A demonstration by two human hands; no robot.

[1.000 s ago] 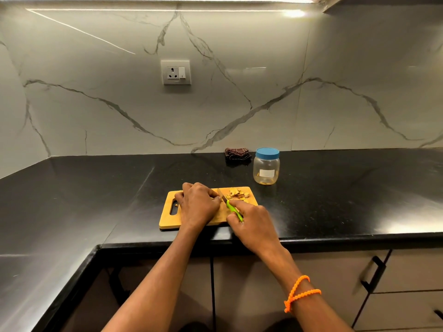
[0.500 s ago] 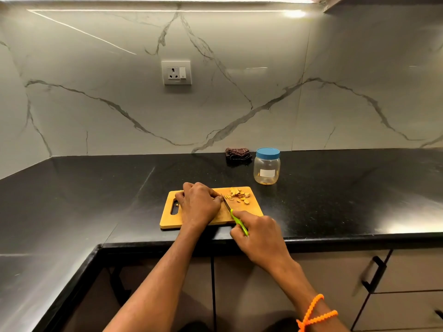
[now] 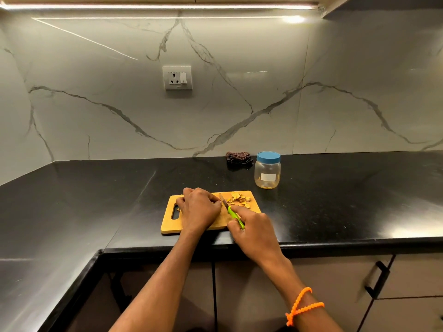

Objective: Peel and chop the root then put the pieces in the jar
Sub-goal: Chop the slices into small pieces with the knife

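Since half a second ago, right hand (image 3: 251,226) has slid the green-handled knife (image 3: 232,213) slightly farther onto the cutting board (image 3: 169,224), gripping it. Left hand (image 3: 200,208), curled, covers the root; its grasp is hidden. Chopped pieces (image 3: 239,199) lie far-right; lidded jar (image 3: 267,173) stands beyond on the tabletop (image 3: 335,200).
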